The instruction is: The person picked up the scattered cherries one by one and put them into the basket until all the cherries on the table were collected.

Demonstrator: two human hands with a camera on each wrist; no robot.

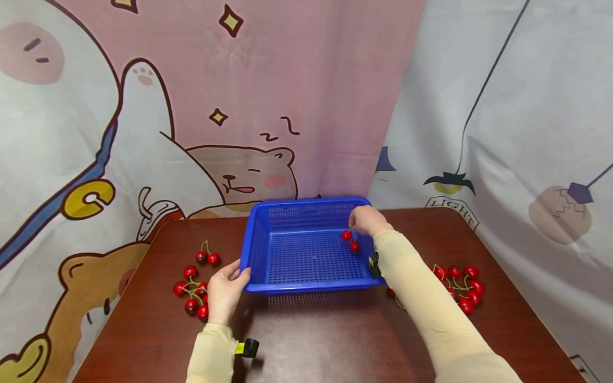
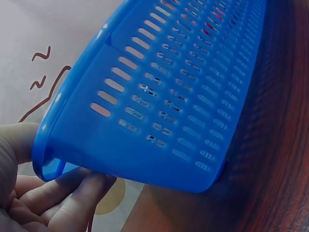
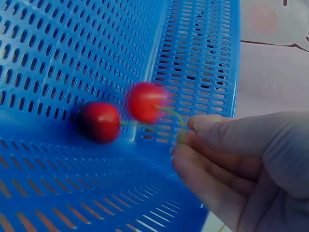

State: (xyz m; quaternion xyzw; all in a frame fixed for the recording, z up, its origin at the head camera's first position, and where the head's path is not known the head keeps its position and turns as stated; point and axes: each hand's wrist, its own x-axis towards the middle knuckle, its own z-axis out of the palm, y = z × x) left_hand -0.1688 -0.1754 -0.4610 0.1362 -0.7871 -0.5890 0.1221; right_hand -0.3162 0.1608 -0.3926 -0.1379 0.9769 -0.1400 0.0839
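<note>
A blue perforated plastic basket (image 1: 311, 288) is at the table's far middle. At its front left corner, my left hand (image 1: 226, 292) grips the rim; in the left wrist view, thumb and fingers (image 2: 79, 198) lie on either side of that rim. My right hand (image 1: 369, 219) is over the basket's right side. Between thumb and forefinger it pinches the green stems of a pair of red cherries (image 3: 147, 101), which hang inside near the right end. One cherry is blurred in the right wrist view. The basket floor (image 1: 297, 258) shows no other cherries.
Several cherries with stems (image 1: 190, 306) lie left of the basket, partly behind my left hand, and a pair (image 1: 208, 258) lies farther back. Another bunch of cherries (image 1: 466, 287) is at right, partly hidden by my right sleeve (image 1: 421, 298). A printed curtain (image 1: 306, 96) hangs behind the table.
</note>
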